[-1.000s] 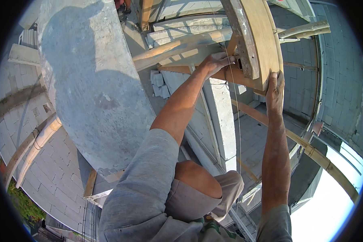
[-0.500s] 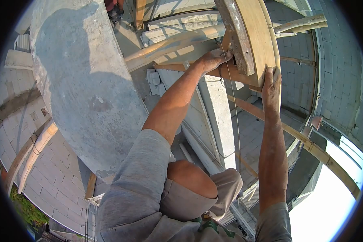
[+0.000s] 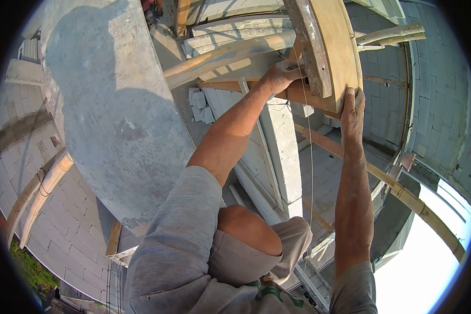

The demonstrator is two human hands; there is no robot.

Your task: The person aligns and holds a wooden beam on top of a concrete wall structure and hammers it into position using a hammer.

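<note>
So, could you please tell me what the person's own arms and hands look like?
The left sleeve and right sleeve are short and grey, the right looking darker, with only its end part in view. The left hand and right hand are bare, with no glove, watch or wristband visible.

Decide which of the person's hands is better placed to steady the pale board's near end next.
Probably the right hand: it touches the pale board at that end, whereas the left hand is farther left, beside the weathered strip.
</note>
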